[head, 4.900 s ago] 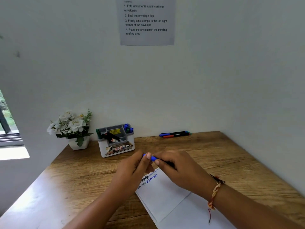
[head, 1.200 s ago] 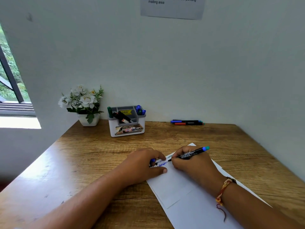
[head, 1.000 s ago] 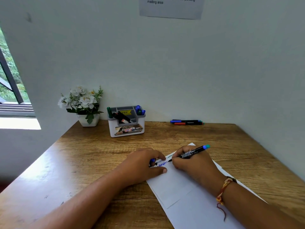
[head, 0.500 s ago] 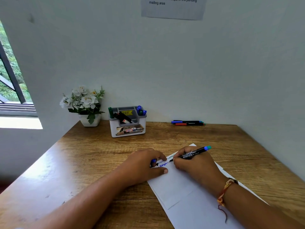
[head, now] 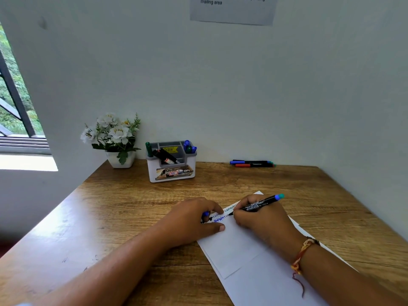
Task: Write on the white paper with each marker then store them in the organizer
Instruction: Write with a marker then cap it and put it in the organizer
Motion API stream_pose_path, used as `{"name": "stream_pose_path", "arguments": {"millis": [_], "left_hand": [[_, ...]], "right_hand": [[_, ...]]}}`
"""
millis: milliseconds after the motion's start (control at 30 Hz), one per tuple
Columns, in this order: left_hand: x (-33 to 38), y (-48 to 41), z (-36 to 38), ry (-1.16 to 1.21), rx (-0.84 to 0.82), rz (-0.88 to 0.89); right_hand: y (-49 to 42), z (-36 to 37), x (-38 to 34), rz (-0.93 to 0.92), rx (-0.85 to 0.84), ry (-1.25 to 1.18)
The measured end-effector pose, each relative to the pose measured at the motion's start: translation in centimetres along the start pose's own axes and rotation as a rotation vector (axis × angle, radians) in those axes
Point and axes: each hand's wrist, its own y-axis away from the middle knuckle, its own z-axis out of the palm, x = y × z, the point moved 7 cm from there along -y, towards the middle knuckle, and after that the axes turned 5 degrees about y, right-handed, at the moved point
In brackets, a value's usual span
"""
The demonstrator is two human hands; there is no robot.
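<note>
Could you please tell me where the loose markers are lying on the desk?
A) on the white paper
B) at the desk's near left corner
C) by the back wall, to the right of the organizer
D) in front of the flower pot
C: the loose markers lie side by side against the wall, to the right of the organizer and well clear of the white paper.
</note>
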Motion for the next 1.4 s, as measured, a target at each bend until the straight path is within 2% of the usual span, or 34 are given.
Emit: {"name": "stream_pose_path", "arguments": {"millis": [1400], "left_hand": [[0.14, -0.08, -0.02, 0.005, -0.003, 0.007]], "right_hand": [[-0.13, -0.38, -0.02, 0.014, 0.034, 0.055]]}}
